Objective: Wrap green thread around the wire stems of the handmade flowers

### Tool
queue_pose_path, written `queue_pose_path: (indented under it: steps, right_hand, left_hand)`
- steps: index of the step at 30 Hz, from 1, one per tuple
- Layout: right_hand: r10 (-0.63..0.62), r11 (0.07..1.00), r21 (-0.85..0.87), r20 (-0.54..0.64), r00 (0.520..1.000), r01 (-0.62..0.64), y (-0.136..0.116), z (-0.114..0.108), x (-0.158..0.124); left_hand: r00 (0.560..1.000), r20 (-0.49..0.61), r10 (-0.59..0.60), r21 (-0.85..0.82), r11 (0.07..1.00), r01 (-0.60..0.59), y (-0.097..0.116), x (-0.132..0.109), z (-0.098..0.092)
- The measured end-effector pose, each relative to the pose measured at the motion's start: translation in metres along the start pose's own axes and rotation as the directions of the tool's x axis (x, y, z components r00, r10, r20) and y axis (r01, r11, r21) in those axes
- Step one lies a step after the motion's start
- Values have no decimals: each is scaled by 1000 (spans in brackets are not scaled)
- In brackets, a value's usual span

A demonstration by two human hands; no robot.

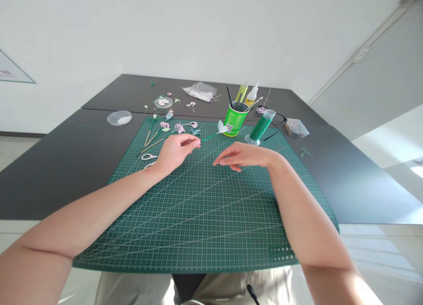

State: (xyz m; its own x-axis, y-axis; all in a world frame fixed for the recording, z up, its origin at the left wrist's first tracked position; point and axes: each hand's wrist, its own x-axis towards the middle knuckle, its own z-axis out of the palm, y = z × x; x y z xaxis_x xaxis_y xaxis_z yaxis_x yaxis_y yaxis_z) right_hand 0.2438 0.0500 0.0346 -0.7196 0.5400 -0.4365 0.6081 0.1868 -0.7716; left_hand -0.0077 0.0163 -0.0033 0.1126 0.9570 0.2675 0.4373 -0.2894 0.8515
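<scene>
Surface: dark grey table point(49, 173) is standing against a white wall, with a green cutting mat point(205, 217) lying across its near half.
Left hand: left hand point(175, 151) is pinching the green wire stem point(209, 137) between thumb and fingertips, near the middle of the mat.
Stem: it is running toward 2 o'clock from the pinch, ending in a white paper flower point(222, 127) just beside the green cup point(234, 119).
Right hand: right hand point(243, 155) is hovering loose and empty at 3 o'clock of the left hand, fingers pointing at it, gripping nothing.
Mat, 11 o'clock: pink paper flowers point(172, 127) on sticks are lying near white scissors point(149, 156).
Mat, 1 o'clock: green spool point(261, 128) is standing upright beside the cup holding tools.
Table, 10 o'clock: clear dish point(119, 118) is sitting off the mat.
</scene>
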Motion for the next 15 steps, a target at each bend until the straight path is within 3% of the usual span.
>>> queue_pose_path:
  steps: [9, 12, 15]
  right_hand:
    - [-96, 995, 16, 32, 995, 96, 4, -1, 3]
    - [-65, 995, 71, -68, 996, 70, 5, -4, 3]
    - [-18, 971, 225, -265, 964, 80, 7, -5, 4]
  left_hand:
    - [996, 58, -70, -80, 994, 74, -8, 4, 1]
    - [991, 31, -131, -220, 966, 135, -6, 6, -1]
    - [979, 14, -204, -401, 896, 192, -2, 8, -3]
